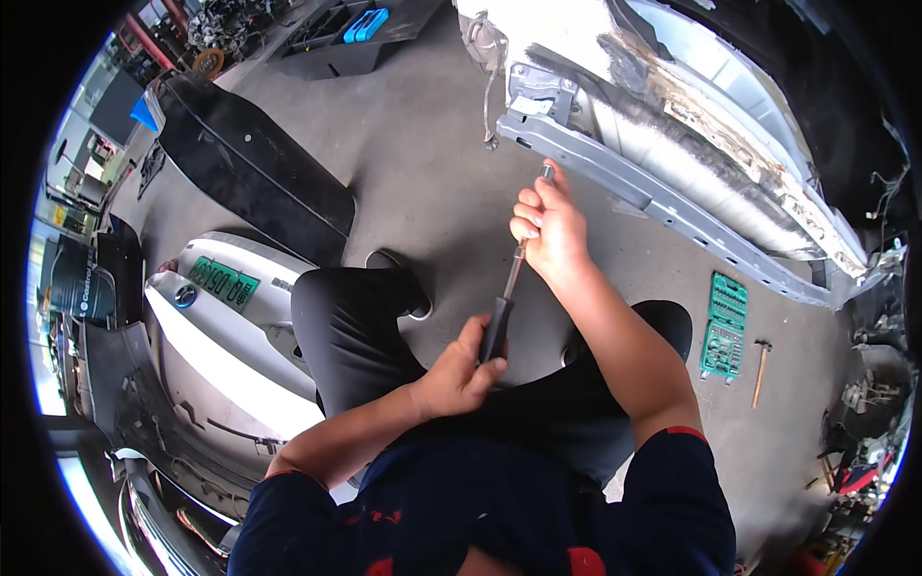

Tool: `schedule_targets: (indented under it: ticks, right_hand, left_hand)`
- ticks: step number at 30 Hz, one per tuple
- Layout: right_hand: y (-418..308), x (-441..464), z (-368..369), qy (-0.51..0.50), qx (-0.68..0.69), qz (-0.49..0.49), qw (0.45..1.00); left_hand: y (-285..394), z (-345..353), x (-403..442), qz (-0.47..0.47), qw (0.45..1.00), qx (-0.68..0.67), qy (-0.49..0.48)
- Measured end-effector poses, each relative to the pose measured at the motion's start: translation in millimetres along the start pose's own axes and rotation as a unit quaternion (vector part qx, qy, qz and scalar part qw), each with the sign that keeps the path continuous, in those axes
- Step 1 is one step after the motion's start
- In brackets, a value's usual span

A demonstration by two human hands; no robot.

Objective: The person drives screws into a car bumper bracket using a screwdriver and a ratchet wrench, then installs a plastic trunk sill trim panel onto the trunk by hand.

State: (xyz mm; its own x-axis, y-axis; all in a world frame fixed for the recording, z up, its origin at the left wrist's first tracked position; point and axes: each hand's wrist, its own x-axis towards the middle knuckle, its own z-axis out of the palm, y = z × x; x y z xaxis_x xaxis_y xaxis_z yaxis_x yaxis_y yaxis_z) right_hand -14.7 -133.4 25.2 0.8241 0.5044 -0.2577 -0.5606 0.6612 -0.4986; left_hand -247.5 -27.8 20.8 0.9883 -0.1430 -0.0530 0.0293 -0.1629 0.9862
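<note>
A long socket driver [495, 331] with a black handle and a thin metal shaft lies across both hands, tilted up and to the right. My left hand [451, 376] is closed around its black handle, above my lap. Farther forward, my right hand [559, 230] is wrapped round the shaft near its far end, where a metal tip pokes out past the fingers. Just beyond that tip is a grey metal bumper beam [615, 178] on the front of a stripped car body. The tip appears close to the beam; contact cannot be made out.
A green socket set case [725, 326] lies open on the floor at right, beside a wooden-handled hammer [762, 374]. To the left are a white car panel [240, 360] with a green plate and a large black panel [250, 158]. More removed parts line the left edge.
</note>
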Motion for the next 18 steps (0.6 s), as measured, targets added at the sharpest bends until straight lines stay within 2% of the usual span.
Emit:
schedule_targets:
  ticks: [3, 4, 5, 6, 7, 8, 9, 13, 18]
  right_hand:
    - [-27.2, -2.6, -5.0, -0.034, 0.032, 0.002, 0.999]
    - [-37.8, -4.9, -1.4, -0.045, 0.039, -0.001, 0.998]
    - [-48.6, -4.6, 1.0, -0.053, 0.044, -0.007, 0.998]
    - [-56.8, -5.2, 1.8, -0.059, 0.049, -0.009, 0.997]
    - [-62.6, -5.4, 0.8, -0.063, 0.056, -0.009, 0.996]
    - [-67.6, -4.1, -1.3, -0.061, 0.061, -0.002, 0.996]
    - [-71.8, -2.2, -3.5, -0.049, 0.058, 0.006, 0.997]
    - [-83.3, 3.2, -6.1, -0.025, 0.036, 0.023, 0.999]
    - [-102.8, -7.9, -1.3, -0.013, 0.010, 0.031, 0.999]
  left_hand:
    - [10.6, -30.5, 28.6, 0.076, 0.989, 0.096, -0.077]
    - [13.6, -49.7, 58.7, 0.188, 0.973, 0.116, -0.073]
    - [21.1, -72.4, 85.5, 0.185, 0.971, 0.133, -0.075]
    - [16.9, -82.9, 107.8, 0.120, 0.989, 0.083, -0.005]
    - [26.8, -100.0, 140.9, 0.029, 0.987, 0.151, 0.053]
    - [21.6, -119.8, 182.8, 0.019, 0.976, 0.196, 0.094]
    - [16.0, -141.6, 227.7, 0.050, 0.960, 0.259, 0.090]
    - [28.3, -170.6, 374.1, 0.042, 0.939, 0.340, 0.027]
    - [28.7, -160.0, 461.5, 0.017, 0.860, 0.503, -0.087]
